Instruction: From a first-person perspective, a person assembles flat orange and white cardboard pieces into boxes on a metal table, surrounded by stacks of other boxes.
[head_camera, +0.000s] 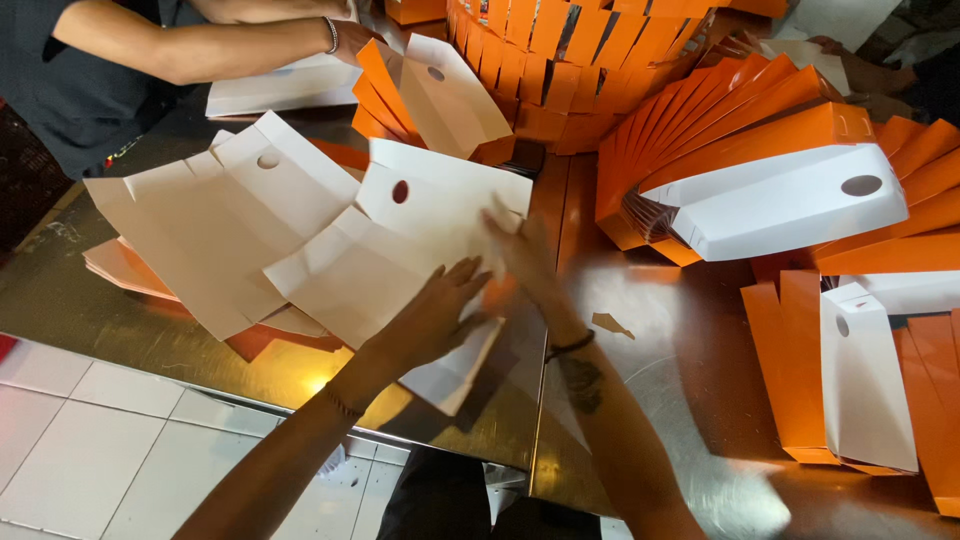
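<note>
We lay both hands on the flat white carton blank (400, 250), white side up with an oval hole near its top. Our left hand (435, 315) rests palm down on the blank's lower right part, fingers spread and flat, fingertips (470, 270) pointing up across it. Our right hand (525, 250) sits at the blank's right edge, fingers loosely fanned over the card; we cannot tell whether the thumb grips underneath. The blank lies on a steel table (660, 350) and overlaps a second white blank (220, 220) just left of it, with orange card showing beneath. Right of the blank stand fanned rows of folded orange cartons (720, 120), a white-sided folded carton (790, 205) resting against them. Beyond the blank, another person's forearm (230, 45) reaches over a further stack of blanks (285, 85).
</note>
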